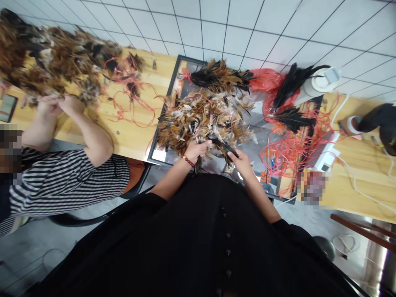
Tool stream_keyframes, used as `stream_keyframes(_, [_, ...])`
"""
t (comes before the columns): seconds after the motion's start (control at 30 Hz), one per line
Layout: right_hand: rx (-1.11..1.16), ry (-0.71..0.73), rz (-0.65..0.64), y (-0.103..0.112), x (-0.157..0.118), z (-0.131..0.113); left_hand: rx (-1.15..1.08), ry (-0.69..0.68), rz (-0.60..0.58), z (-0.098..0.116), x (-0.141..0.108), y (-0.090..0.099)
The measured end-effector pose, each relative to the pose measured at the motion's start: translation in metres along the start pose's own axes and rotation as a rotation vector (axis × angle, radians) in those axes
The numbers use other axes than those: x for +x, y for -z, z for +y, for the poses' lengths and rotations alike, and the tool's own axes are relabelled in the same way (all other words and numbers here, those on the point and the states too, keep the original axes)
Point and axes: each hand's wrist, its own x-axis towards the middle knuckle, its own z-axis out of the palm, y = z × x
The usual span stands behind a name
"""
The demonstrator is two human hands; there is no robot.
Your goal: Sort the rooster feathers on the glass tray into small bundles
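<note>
My left hand [195, 152], with a beaded bracelet at the wrist, is closed around a small bunch of feathers [199, 161] at the near side of a big feather pile. In my right hand [241, 163], thumb and fingers pinch dark feathers [227, 149] that stretch between both hands. Directly beyond them spreads the pile of brown, white and black feathers [207, 113]. A bound bundle of brown and black feathers [222, 78] lies behind it, red string at its left end. Long black feathers [293, 88] rest on red plastic [269, 82] to the right.
Red strings [281, 152] tangle at the right, near a white power strip [328, 152]. A white cylindrical container [321, 80] stands by the tiled wall. To the left, a person in a striped top [74, 177] handles feathers, with a phone [8, 108] nearby.
</note>
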Motion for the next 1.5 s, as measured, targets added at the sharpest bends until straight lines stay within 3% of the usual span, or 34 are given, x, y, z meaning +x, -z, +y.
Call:
stream_keyframes(0.2, [0.113,0.011,-0.023,-0.002,-0.012,-0.026,-0.109,0.053,-0.093,-0.009,0.003,-0.017])
stream_keyframes(0.33, [0.084,-0.015,-0.090,-0.004,-0.019,-0.037,-0.270,-0.056,-0.136,-0.007,0.002,-0.020])
stream_keyframes(0.5, [0.122,-0.042,-0.094,-0.009,-0.019,-0.035,-0.269,-0.159,-0.122,-0.009,0.001,-0.022])
stream_keyframes(0.67, [0.122,-0.027,-0.144,-0.008,-0.015,-0.028,-0.219,-0.339,0.014,-0.009,0.006,-0.022])
stream_keyframes(0.77, [0.164,-0.055,-0.175,-0.001,-0.010,-0.017,-0.258,-0.546,0.053,0.009,0.006,-0.012])
stream_keyframes(0.83, [0.222,-0.089,-0.094,0.007,-0.007,-0.007,-0.262,-0.632,0.038,0.026,0.002,0.001])
stream_keyframes(0.93, [0.349,-0.131,0.063,0.018,-0.005,0.004,-0.243,-0.583,0.006,0.047,-0.008,0.020])
stream_keyframes(1.0, [0.424,-0.133,0.092,0.021,-0.004,0.009,-0.234,-0.515,0.024,0.051,-0.013,0.028])
stream_keyframes(1.17, [0.464,-0.062,0.074,0.014,-0.002,0.016,-0.171,-0.402,0.014,0.036,-0.014,0.026])
stream_keyframes(1.23, [0.341,0.021,-0.047,0.009,0.000,0.018,-0.116,-0.372,0.020,0.029,-0.011,0.024])
stream_keyframes(1.3, [0.045,0.128,-0.146,0.005,0.003,0.019,-0.054,-0.346,0.060,0.025,-0.010,0.023])
stream_keyframes(1.4, [-0.522,0.218,-0.176,-0.004,0.007,0.019,0.034,-0.301,0.109,0.025,-0.010,0.024])
stream_keyframes(1.5, [-0.842,0.198,-0.178,-0.010,0.009,0.019,0.083,-0.276,0.102,0.026,-0.013,0.027])
